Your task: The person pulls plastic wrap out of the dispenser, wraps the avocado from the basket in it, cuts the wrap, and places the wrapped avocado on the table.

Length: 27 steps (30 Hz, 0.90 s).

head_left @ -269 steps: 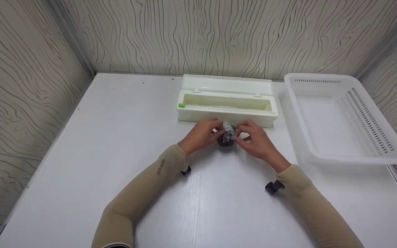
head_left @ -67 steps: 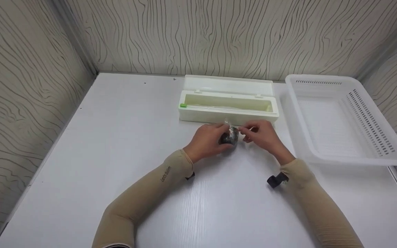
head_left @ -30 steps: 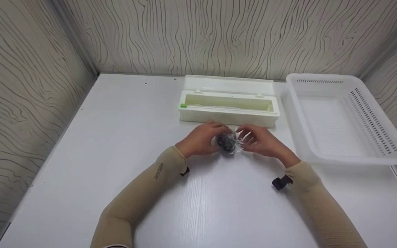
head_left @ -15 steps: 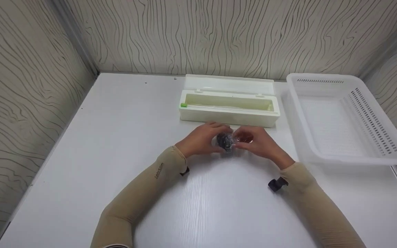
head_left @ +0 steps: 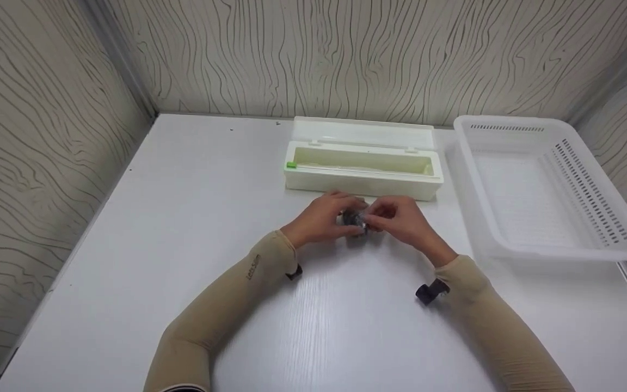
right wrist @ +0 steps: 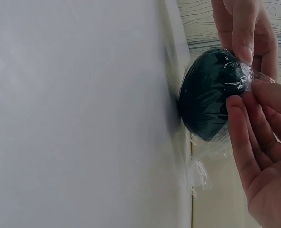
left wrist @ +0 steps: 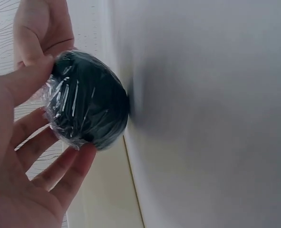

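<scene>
A dark green, rounded object [left wrist: 95, 102] wrapped in clear cling film rests on the white table; its exact kind is hidden by the wrap. My left hand [head_left: 321, 219] holds it from the left, thumb on one side and fingertips on the other. With thumb and fingers, my right hand [head_left: 405, 220] pinches the gathered cling film [right wrist: 246, 76] on the object's upper side. A loose tail of film [right wrist: 198, 175] sticks out beyond the object in the right wrist view. From the head view, both hands hide most of the bundle.
Just behind the hands stands a long white cling film box [head_left: 362, 185], lid raised, with a green slider [head_left: 291, 165] at its left end. A white plastic basket [head_left: 482, 218] is on the right. Patterned walls enclose the table [head_left: 194, 207] at the back and sides.
Over the last second my right hand has moved slightly left, its spread fingers closing to pinch film against the bundle. Earlier, both hands worked the film. Box and basket stay put.
</scene>
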Each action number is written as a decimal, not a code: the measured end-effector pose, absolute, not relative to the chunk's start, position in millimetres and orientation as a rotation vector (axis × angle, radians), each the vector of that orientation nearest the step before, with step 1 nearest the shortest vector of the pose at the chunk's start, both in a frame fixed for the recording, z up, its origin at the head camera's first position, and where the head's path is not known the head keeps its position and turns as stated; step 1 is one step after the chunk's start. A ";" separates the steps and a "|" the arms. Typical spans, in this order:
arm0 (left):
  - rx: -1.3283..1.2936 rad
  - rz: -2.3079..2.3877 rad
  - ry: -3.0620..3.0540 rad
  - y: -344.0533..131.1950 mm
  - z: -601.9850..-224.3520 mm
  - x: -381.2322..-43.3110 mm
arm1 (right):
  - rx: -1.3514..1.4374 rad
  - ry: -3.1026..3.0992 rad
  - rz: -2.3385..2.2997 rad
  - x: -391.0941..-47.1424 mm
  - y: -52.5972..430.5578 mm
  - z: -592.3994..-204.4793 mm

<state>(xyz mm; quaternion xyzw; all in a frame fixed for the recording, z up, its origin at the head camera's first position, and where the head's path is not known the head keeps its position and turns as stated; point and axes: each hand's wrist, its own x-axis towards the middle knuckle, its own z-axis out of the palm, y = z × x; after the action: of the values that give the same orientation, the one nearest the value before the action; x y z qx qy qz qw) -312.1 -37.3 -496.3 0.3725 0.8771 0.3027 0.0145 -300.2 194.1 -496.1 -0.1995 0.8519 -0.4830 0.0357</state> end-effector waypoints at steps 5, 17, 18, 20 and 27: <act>1.079 1.052 2.693 -36.6 -497.8 -315.4 | -0.539 2.575 -1.525 -299.2 191.0 -495.2; 1.010 1.202 2.637 -36.2 -500.1 -319.9 | -0.522 2.524 -1.595 -299.7 193.7 -492.8; 1.014 1.199 2.643 -36.3 -500.2 -320.0 | -0.534 2.538 -1.580 -300.2 194.5 -492.5; 1.020 1.189 2.664 -36.2 -500.2 -319.9 | -0.541 2.563 -1.564 -300.6 194.6 -492.2; 0.985 1.212 2.722 -35.3 -500.1 -320.2 | -0.544 2.635 -1.558 -300.9 188.0 -492.8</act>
<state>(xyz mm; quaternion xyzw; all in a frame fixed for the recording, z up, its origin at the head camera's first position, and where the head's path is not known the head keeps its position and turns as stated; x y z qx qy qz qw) -320.2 -35.3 -500.1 0.3139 0.8674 0.3861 0.0015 -300.9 188.0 -492.8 -0.1749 0.8473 -0.5011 0.0162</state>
